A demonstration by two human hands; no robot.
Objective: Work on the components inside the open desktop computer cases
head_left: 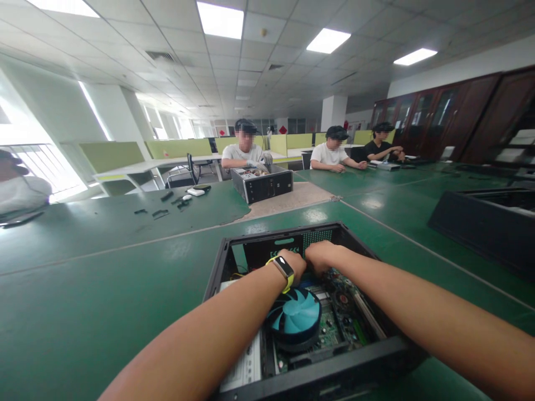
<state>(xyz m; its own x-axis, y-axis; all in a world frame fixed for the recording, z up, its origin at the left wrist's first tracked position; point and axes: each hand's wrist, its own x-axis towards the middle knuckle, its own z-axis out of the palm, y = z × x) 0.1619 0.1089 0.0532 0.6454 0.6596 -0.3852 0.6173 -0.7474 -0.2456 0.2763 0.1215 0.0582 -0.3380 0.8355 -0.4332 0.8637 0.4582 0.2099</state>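
An open black computer case (334, 359) lies on the table in front of me. Both hands reach over its near side to the far part of the interior. My left hand (295, 264), with a yellow-banded watch at the wrist, is bent downward; its fingers look curled and their tips are hidden. Close beside it, my right hand (321, 256) is closed near the perforated far panel (321, 234), and whatever it grips is out of sight. Nearer to me sits a round CPU cooler with a blue fan (298, 312), partly beneath my left wrist, above the green motherboard (328, 329).
Across the green table (137, 295), a person (244, 149) in gloves works in another computer case (267, 186). Small black parts (161, 213) and a white object (196, 191) lie at the left. A further black case (480, 228) stands right. Two more people sit beyond.
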